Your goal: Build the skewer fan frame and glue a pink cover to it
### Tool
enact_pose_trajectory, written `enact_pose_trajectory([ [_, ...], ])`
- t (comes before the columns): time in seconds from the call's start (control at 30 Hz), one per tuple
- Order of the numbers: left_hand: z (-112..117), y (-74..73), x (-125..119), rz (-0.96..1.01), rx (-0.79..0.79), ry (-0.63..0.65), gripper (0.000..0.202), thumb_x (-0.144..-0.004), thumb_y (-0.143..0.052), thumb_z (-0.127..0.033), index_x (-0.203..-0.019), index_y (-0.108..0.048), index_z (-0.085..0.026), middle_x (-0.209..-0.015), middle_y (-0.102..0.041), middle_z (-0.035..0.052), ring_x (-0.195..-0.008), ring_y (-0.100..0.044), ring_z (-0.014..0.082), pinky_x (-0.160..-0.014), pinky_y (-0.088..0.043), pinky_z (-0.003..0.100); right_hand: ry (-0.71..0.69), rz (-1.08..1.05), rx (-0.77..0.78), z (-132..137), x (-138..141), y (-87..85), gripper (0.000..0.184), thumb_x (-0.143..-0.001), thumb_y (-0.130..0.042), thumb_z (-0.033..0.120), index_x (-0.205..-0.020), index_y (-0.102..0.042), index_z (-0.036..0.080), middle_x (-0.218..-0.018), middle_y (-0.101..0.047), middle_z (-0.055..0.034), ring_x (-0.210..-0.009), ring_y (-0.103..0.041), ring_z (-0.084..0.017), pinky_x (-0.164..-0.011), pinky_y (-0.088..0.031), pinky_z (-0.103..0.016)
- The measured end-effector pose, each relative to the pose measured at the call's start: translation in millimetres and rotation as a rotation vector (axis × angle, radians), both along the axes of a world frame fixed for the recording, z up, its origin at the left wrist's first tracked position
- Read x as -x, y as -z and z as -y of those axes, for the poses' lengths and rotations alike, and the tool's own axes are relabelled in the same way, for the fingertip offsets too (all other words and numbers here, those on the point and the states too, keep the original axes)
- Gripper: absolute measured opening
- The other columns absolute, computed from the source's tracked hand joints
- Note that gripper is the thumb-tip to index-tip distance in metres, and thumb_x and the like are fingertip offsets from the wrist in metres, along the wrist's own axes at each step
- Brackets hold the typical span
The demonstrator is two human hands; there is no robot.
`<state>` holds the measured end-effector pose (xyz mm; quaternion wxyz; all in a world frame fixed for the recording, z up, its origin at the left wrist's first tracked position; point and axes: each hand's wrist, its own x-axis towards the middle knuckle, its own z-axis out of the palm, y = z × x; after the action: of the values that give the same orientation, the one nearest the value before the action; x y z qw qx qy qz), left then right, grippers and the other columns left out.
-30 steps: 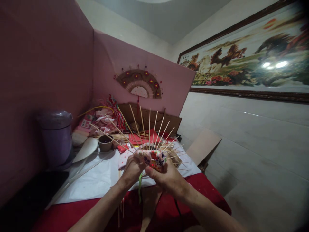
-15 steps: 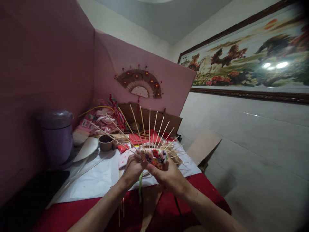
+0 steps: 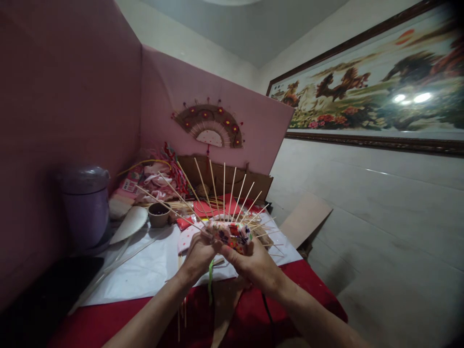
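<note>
Both hands hold a fan frame, a floral-patterned cloth base (image 3: 229, 233) with several thin wooden sticks (image 3: 224, 188) spreading upward from it like rays. My left hand (image 3: 201, 249) is closed on the base's left end, its fingers partly hidden behind. At the right end, my right hand (image 3: 255, 263) grips it with the thumb laid along the lower front. A green strip (image 3: 210, 280) hangs below the hands. Behind the left hand lies a white piece with pink dots (image 3: 185, 238).
A finished-looking fan (image 3: 212, 126) hangs on the pink board. Left on the table stand a purple bin (image 3: 85, 208), a white palm-shaped fan (image 3: 130, 224) and a small brown pot (image 3: 158, 215). Pink cloth and ribbons (image 3: 159, 179) pile up behind. A flat board (image 3: 306, 220) leans by the right wall.
</note>
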<state>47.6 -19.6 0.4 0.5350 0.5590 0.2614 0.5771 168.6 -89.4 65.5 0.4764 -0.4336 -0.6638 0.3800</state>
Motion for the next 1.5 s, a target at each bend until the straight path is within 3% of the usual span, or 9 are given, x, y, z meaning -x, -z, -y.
enact_pose_trajectory([
  [0.13, 2.2, -3.7, 0.0, -0.014, -0.037, 0.038, 0.018, -0.062, -0.067, -0.024, -0.077, -0.069, -0.014, -0.067, -0.068, 0.0045, -0.068, -0.063, 0.0216, -0.065, -0.05, 0.031, 0.034, 0.035, 0.053, -0.1, -2.5, -3.2, 0.029, -0.068, -0.065, 0.046, -0.074, -0.064, 0.018, -0.057, -0.058, -0.0004, -0.063, -0.056, -0.016, -0.059, -0.046, -0.028],
  [0.27, 7.6, -11.3, 0.9, 0.013, 0.047, 0.116, 0.026, -0.067, -0.066, -0.028, -0.088, -0.068, -0.012, -0.068, -0.068, 0.0058, -0.066, -0.064, 0.022, -0.061, -0.051, 0.032, 0.086, 0.016, 0.073, 0.6, -6.4, -7.7, 0.032, -0.067, -0.065, 0.049, -0.066, -0.062, 0.017, -0.043, -0.049, 0.0031, -0.048, -0.051, -0.013, -0.047, -0.041, -0.024],
  [0.4, 10.3, -13.7, 1.4, 0.078, 0.157, 0.109, 0.021, -0.066, -0.067, -0.03, -0.077, -0.069, -0.012, -0.06, -0.067, 0.0055, -0.066, -0.065, 0.0226, -0.064, -0.052, 0.034, 0.164, -0.014, 0.105, 1.2, -9.7, -5.3, 0.04, -0.067, -0.061, 0.055, -0.057, -0.059, 0.016, -0.036, -0.045, 0.0038, -0.036, -0.045, -0.01, -0.038, -0.036, -0.022],
  [0.53, 10.4, -12.9, 1.4, 0.176, 0.185, 0.16, 0.017, -0.069, -0.067, -0.027, -0.066, -0.068, -0.011, -0.063, -0.068, 0.0071, -0.063, -0.064, 0.0192, -0.067, -0.052, 0.034, 0.235, -0.049, 0.132, 2.0, -11.1, 4.0, 0.046, -0.071, -0.055, 0.058, -0.061, -0.06, 0.013, -0.042, -0.053, 0.0007, -0.03, -0.041, -0.007, -0.031, -0.031, -0.019],
  [0.77, 10.0, -12.8, 1.4, 0.327, 0.32, 0.276, 0.017, -0.069, -0.067, -0.022, -0.056, -0.066, -0.011, -0.062, -0.069, 0.0075, -0.073, -0.067, 0.0218, -0.082, -0.048, 0.038, 0.324, -0.022, 0.027, -1.5, -4.9, 16.9, 0.051, -0.077, -0.048, 0.057, -0.081, -0.063, 0.009, -0.05, -0.059, -0.0025, -0.031, -0.043, -0.005, -0.032, -0.03, -0.016],
  [0.9, 10.3, -13.1, 1.4, 0.336, 0.289, 0.313, 0.017, -0.072, -0.065, -0.022, -0.062, -0.069, -0.009, -0.077, -0.071, 0.0123, -0.08, -0.066, 0.023, -0.083, -0.047, 0.038, 0.332, -0.058, 0.04, -5.3, 1.9, 21.9, 0.053, -0.078, -0.046, 0.057, -0.091, -0.064, 0.008, -0.051, -0.061, -0.0039, -0.032, -0.043, -0.005, -0.032, -0.031, -0.015],
  [1.07, 11.4, -13.6, 1.5, 0.376, 0.258, 0.323, 0.011, -0.073, -0.063, -0.019, -0.073, -0.07, -0.01, -0.078, -0.071, 0.0095, -0.077, -0.065, 0.0189, -0.082, -0.047, 0.034, 0.33, -0.09, 0.029, -7.5, 9.8, 24.1, 0.053, -0.078, -0.048, 0.056, -0.099, -0.064, 0.01, -0.046, -0.059, -0.0022, -0.032, -0.043, -0.006, -0.032, -0.031, -0.015],
  [1.3, 9.1, -14.8, 5.8, 0.57, 0.413, 0.445, 0.046, -0.082, -0.044, -0.047, -0.077, -0.066, -0.007, -0.073, -0.07, 0.0146, -0.077, -0.065, 0.0258, -0.085, -0.044, 0.045, 0.35, -0.125, 0.033, -9.4, 10.8, 23.4, 0.056, -0.074, -0.052, 0.057, -0.103, -0.062, 0.01, -0.042, -0.057, -0.0004, -0.031, -0.042, -0.007, -0.032, -0.031, -0.016],
  [1.5, 11.5, -18.6, 10.1, 0.613, 0.473, 0.455, 0.043, -0.08, -0.046, -0.048, -0.069, -0.063, -0.01, -0.073, -0.069, 0.0154, -0.078, -0.065, 0.0289, -0.085, -0.043, 0.05, 0.352, -0.089, 0.034, -10.0, 7.8, 27.8, 0.055, -0.075, -0.051, 0.057, -0.099, -0.065, 0.01, -0.045, -0.059, -0.0016, -0.032, -0.044, -0.008, -0.031, -0.032, -0.017],
])
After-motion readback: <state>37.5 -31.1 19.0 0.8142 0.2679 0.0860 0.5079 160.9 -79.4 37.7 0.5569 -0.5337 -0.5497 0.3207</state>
